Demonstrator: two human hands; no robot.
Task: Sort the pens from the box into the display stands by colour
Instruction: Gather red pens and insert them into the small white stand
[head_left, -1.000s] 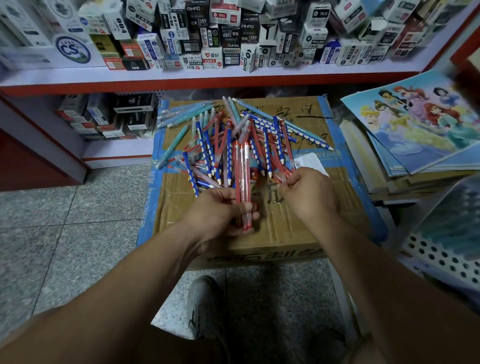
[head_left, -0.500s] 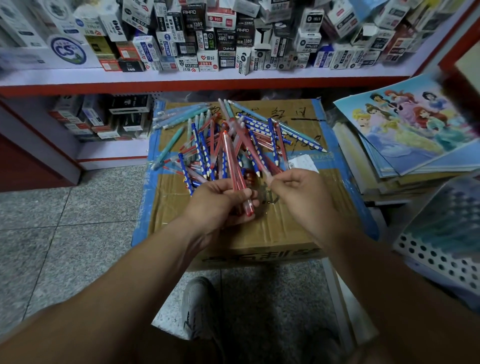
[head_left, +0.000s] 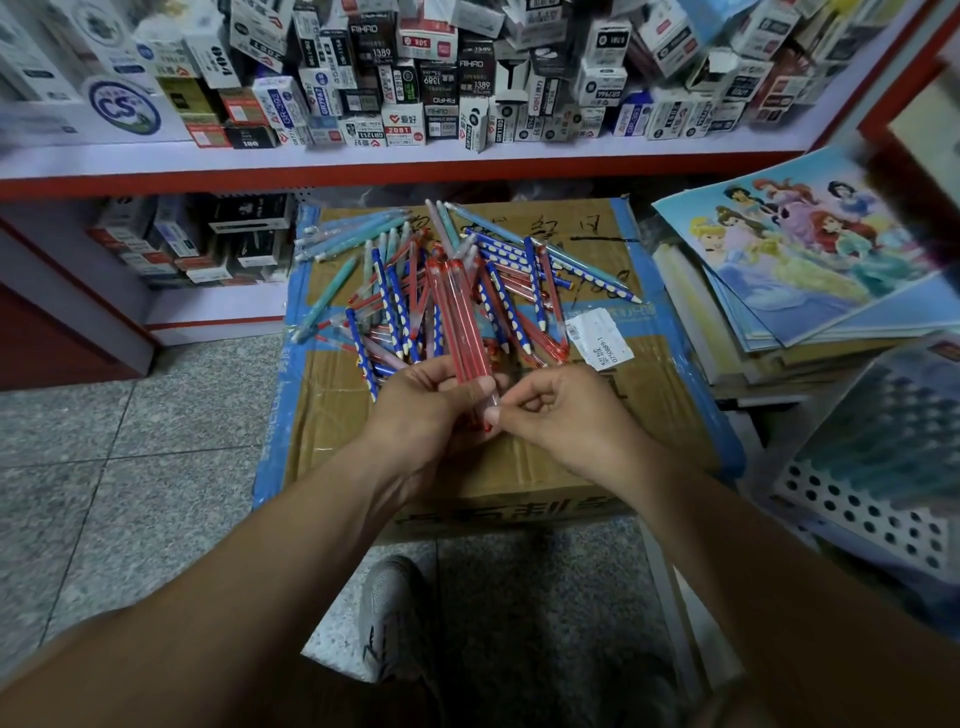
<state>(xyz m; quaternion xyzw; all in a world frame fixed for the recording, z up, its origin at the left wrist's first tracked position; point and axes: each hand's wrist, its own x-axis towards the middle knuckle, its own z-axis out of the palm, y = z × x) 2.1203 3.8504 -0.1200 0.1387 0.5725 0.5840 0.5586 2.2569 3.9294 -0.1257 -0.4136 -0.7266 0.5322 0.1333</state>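
Pens (head_left: 385, 293) lie in a loose heap on the far half of a taped carton (head_left: 467, 467) standing on the tiled floor (head_left: 130, 441). Blue ones with pale dots and red ones cross at odd angles, with a few teal and pale ones toward the far left edge. A white label (head_left: 597, 338) is stuck to the carton top just right of the heap.

Above the near edge of the heap, the left hand (head_left: 426, 415) grips a red bundle (head_left: 457, 322) of several pens held side by side. Its fingers curl round behind them and the thumb lies across the front. The bundle points away from the person, its far ends over the middle of the heap. The right hand (head_left: 566, 415) meets it from the right, with thumb and forefinger pinching the bundle's near end and the other fingers curled in. The two hands touch there, just above the carton top.

Beyond the carton, a shelf (head_left: 363, 156) with a red front edge carries stacked small boxes (head_left: 415, 93). To the right, posters (head_left: 810, 244) with cartoon figures lie on a stack of flat sheets. Nearer on the right is a white perforated rack (head_left: 857, 509), its contents too blurred to make out. A grey shoe (head_left: 389, 613) rests on the floor near the carton's front face.
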